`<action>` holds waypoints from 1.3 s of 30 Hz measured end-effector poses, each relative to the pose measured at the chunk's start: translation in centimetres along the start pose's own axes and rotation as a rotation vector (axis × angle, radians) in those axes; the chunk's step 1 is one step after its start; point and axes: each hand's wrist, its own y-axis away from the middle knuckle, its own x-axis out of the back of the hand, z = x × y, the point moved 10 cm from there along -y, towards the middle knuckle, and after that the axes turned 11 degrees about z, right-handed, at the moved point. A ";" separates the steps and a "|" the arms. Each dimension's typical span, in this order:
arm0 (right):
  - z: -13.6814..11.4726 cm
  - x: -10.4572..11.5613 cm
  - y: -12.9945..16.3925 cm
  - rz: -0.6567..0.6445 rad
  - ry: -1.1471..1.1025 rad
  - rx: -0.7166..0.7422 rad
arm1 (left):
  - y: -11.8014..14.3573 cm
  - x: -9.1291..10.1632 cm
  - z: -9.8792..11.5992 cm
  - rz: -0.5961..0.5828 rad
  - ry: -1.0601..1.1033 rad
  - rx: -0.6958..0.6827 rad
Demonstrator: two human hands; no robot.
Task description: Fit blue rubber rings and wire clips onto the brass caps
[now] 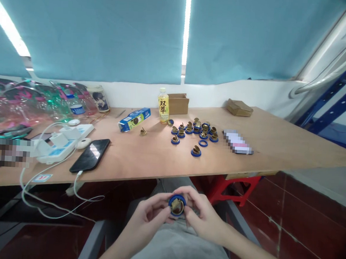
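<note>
Over my lap, both hands hold one small round brass-coloured piece (177,206) with a blue ring (173,196) around its rim. My left hand (152,210) pinches it from the left, thumb at the lower edge and fingers behind. From the right, my right hand (201,213) grips the same piece between thumb and fingers. Several like pieces, each with a flap-like brass part on a blue ring, stand grouped on the table (148,155). A loose blue ring (203,143) lies before them, and a single brass part (143,131) without a visible ring sits to their left.
A yellow drink bottle (163,105), a cardboard box (179,103) and a blue carton (134,119) stand behind. Phones lie at left (91,155) and right (237,141). White cables run from a power strip (65,144) over the table edge. A red stool (235,190) is underneath.
</note>
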 end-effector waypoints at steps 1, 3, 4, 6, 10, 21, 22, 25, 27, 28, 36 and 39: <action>0.0 0.0 0.0 0.000 0.009 0.001 | 0.0 0.0 -0.2 -0.005 -0.010 0.014; -0.1 0.0 0.0 -0.002 0.030 0.014 | 0.0 0.0 -0.5 -0.010 -0.021 0.022; -0.1 0.0 0.0 -0.003 0.045 0.024 | 0.0 0.0 -0.6 -0.010 -0.021 0.020; -0.3 -0.1 0.0 -0.010 0.071 0.045 | 0.0 0.1 -0.7 -0.008 -0.023 0.015; -0.5 -0.3 0.0 -0.017 0.081 0.059 | -0.1 0.3 -0.8 0.006 -0.037 -0.001; -0.6 -0.4 0.1 -0.014 0.161 0.050 | -0.2 0.2 -0.9 0.005 -0.051 -0.034; -0.6 -0.4 0.2 -0.016 0.164 0.048 | -0.2 0.2 -0.9 0.008 -0.054 -0.037; -0.4 -0.5 0.3 -0.026 0.170 0.040 | -0.3 0.4 -1.0 0.016 -0.077 -0.054; -0.4 -0.5 0.4 -0.032 0.179 0.035 | -0.3 0.4 -0.9 0.015 -0.094 -0.062; -0.4 -0.5 0.4 -0.032 0.186 0.034 | -0.3 0.4 -0.9 0.016 -0.100 -0.064; -1.1 -0.2 0.1 -0.034 0.210 0.081 | -0.2 0.3 -0.6 0.011 -0.120 -0.086; -0.8 -0.2 0.0 -0.032 0.179 0.081 | -0.2 0.4 -0.5 0.012 -0.125 -0.086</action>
